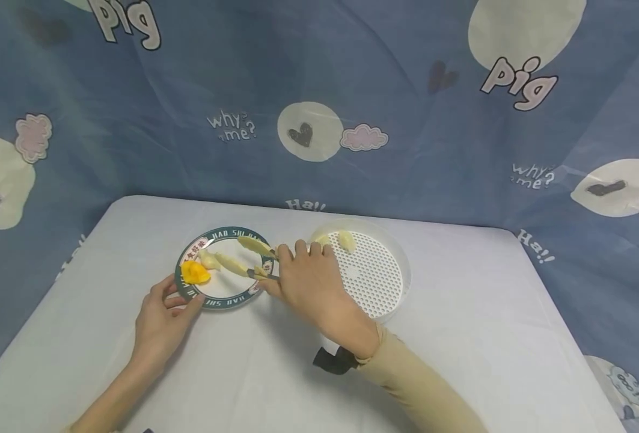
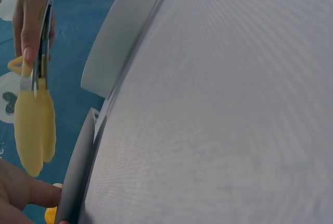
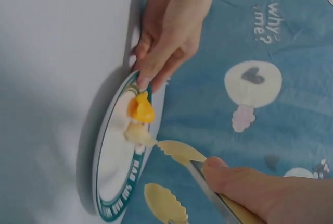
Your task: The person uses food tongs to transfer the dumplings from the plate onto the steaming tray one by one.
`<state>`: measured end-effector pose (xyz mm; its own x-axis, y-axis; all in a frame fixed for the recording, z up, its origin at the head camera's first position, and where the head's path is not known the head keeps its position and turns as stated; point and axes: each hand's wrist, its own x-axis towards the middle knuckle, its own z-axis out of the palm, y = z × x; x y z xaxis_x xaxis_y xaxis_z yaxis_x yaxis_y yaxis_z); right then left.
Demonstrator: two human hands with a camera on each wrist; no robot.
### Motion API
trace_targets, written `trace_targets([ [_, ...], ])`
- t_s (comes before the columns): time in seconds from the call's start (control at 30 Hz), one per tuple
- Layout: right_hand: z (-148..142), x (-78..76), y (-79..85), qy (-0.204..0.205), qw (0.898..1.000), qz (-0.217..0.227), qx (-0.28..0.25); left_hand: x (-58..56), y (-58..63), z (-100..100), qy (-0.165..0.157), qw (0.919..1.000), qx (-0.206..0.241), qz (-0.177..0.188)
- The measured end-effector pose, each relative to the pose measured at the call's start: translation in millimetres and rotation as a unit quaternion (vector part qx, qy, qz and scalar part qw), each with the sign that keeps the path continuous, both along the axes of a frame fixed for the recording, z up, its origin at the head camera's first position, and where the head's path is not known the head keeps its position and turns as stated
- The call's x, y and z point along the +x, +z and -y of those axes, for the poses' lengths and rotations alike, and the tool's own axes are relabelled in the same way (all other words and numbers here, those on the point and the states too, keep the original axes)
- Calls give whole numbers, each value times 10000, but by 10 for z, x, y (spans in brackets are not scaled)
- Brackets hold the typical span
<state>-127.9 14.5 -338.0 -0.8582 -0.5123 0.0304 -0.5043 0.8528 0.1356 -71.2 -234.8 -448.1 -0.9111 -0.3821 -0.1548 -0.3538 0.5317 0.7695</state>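
Observation:
My left hand [image 1: 159, 325] pinches the near left rim of a round white plate [image 1: 224, 302] with a green lettered border; the thumb lies over the edge in the right wrist view. On the plate's left side rest a bright orange-yellow piece [image 1: 195, 272] and, beside it, a pale cream piece [image 1: 209, 260]. My right hand [image 1: 314, 282] grips a pair of metal tongs [image 3: 216, 195] with scalloped pale-yellow tips. Those tips [image 1: 231, 264] stand apart over the plate with nothing between them, one close to the cream piece.
Just right of the plate stands a round white strainer [image 1: 376, 276] with a perforated base, partly behind my right hand. Pale yellow pieces [image 1: 346, 241] lie at its far side. A white cloth [image 1: 460, 337] covers the table, and a blue printed curtain [image 1: 406, 120] hangs behind it.

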Motion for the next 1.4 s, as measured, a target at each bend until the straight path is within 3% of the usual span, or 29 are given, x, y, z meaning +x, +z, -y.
trace_targets([
  [0.4, 335, -136, -95, -11, 9991, 407, 147, 25, 3, 1, -14, 10000, -34, -32],
  [0.87, 436, -118, -267, 150, 9998, 101, 6, 29, 11, -2, -22, 10000, -17, -46],
  [1.13, 438, -96, -350, 55, 9997, 192, -101, 23, 13, -6, -33, 10000, 44, 21],
  [1.4, 419, -55, -349, 5, 9997, -225, 111, 24, 6, -4, -33, 10000, 66, -65],
])
